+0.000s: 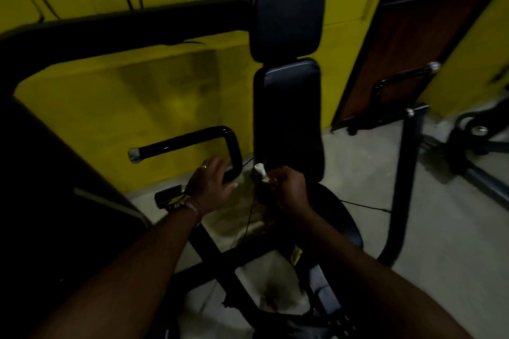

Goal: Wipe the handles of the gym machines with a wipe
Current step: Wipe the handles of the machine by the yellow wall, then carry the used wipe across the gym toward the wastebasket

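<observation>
Both forearms reach in low: the left hand [212, 187] lies open beside the black handle [190, 143], while the right hand [289, 187] pinches a bunched white wipe [260, 170], soft, light and limp, best wrapped around that stiff, glossy, likely slippery bar.

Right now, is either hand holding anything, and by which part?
The right hand pinches a small white wipe by its lower end; the top sticks out. The left hand is open, holding nothing.
</observation>
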Action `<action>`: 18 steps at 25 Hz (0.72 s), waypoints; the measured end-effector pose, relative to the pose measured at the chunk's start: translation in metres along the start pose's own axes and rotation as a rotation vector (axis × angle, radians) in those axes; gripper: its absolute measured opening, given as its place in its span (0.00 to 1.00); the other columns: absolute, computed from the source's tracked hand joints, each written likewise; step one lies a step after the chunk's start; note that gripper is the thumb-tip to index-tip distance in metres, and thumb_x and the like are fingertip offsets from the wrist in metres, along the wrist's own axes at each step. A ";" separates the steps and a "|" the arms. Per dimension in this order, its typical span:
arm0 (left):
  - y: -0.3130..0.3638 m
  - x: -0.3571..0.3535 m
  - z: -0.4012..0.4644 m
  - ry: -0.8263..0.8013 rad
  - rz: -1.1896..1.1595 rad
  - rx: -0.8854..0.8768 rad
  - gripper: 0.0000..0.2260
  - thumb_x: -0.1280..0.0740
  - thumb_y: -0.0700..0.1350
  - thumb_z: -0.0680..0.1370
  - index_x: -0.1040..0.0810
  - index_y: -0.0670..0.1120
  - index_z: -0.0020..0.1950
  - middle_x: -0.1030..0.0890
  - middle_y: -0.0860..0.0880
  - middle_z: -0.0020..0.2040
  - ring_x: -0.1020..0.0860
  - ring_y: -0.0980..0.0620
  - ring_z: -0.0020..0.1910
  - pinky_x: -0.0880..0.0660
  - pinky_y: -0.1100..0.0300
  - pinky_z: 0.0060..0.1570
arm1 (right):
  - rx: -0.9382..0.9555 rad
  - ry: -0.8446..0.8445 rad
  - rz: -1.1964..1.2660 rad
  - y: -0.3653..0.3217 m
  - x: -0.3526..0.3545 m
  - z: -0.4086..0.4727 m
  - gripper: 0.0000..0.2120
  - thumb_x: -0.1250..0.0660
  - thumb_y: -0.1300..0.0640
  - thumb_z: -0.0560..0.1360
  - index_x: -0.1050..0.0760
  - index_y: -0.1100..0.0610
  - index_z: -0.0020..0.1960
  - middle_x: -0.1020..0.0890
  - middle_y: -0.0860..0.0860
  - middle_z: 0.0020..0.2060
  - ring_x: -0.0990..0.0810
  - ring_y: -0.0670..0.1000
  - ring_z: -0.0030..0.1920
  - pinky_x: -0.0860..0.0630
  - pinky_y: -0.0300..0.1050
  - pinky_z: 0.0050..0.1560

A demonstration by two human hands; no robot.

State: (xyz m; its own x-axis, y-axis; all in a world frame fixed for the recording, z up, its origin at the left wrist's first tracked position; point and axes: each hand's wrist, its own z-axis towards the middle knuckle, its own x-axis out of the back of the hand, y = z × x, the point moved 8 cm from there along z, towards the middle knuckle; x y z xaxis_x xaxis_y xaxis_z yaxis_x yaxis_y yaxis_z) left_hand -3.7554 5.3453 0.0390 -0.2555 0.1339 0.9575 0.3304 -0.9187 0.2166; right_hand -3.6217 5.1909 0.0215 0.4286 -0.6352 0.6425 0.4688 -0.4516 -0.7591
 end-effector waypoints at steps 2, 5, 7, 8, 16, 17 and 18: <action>0.044 0.001 -0.011 -0.030 -0.026 -0.101 0.25 0.34 0.55 0.73 0.22 0.37 0.60 0.21 0.38 0.53 0.21 0.36 0.48 0.21 0.48 0.44 | -0.009 0.092 -0.174 0.004 0.041 -0.033 0.15 0.31 0.43 0.74 0.22 0.52 0.33 0.20 0.48 0.33 0.20 0.48 0.36 0.28 0.43 0.33; 0.114 -0.008 -0.046 -0.084 -0.026 -0.278 0.22 0.37 0.53 0.73 0.20 0.36 0.55 0.19 0.38 0.50 0.19 0.37 0.44 0.20 0.49 0.40 | -0.041 0.248 -0.171 0.018 0.108 -0.112 0.03 0.27 0.53 0.70 0.18 0.52 0.42 0.16 0.50 0.39 0.18 0.49 0.41 0.26 0.41 0.39; 0.169 -0.013 -0.080 -0.115 -0.039 -0.443 0.23 0.40 0.53 0.71 0.20 0.37 0.54 0.19 0.38 0.48 0.20 0.37 0.43 0.20 0.49 0.40 | -0.061 0.406 -0.184 0.035 0.153 -0.184 0.13 0.25 0.61 0.66 0.17 0.54 0.50 0.16 0.55 0.42 0.18 0.55 0.43 0.24 0.43 0.43; 0.197 -0.014 -0.096 -0.109 -0.042 -0.517 0.23 0.40 0.53 0.71 0.21 0.37 0.54 0.20 0.38 0.48 0.20 0.37 0.43 0.20 0.49 0.42 | -0.086 0.459 -0.203 0.044 0.173 -0.222 0.13 0.25 0.62 0.65 0.16 0.56 0.50 0.17 0.56 0.41 0.18 0.58 0.42 0.24 0.45 0.43; 0.472 0.009 -0.236 -0.163 -0.197 -0.923 0.20 0.28 0.46 0.69 0.22 0.40 0.58 0.20 0.40 0.51 0.21 0.37 0.48 0.21 0.50 0.44 | -0.446 0.830 -0.351 0.075 0.361 -0.539 0.12 0.23 0.59 0.65 0.16 0.56 0.49 0.15 0.53 0.44 0.18 0.52 0.43 0.37 0.23 0.42; 0.507 0.016 -0.254 -0.157 -0.218 -0.969 0.20 0.27 0.45 0.69 0.22 0.40 0.58 0.20 0.40 0.52 0.21 0.37 0.48 0.21 0.50 0.44 | -0.475 0.860 -0.388 0.072 0.386 -0.573 0.12 0.23 0.59 0.66 0.15 0.55 0.49 0.15 0.53 0.43 0.18 0.51 0.43 0.37 0.24 0.42; 0.539 0.020 -0.271 -0.153 -0.231 -1.016 0.20 0.26 0.45 0.69 0.22 0.41 0.59 0.20 0.40 0.52 0.21 0.38 0.49 0.21 0.50 0.45 | -0.502 0.895 -0.407 0.067 0.409 -0.603 0.12 0.23 0.59 0.65 0.15 0.55 0.49 0.15 0.52 0.42 0.18 0.49 0.42 0.36 0.26 0.41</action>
State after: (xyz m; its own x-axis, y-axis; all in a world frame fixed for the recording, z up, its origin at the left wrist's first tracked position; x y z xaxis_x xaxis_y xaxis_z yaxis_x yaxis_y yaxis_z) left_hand -3.8290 4.7518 0.1233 -0.0744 0.3260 0.9424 -0.6469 -0.7350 0.2031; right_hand -3.8807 4.5224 0.1707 -0.4954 -0.5137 0.7005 -0.0055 -0.8045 -0.5939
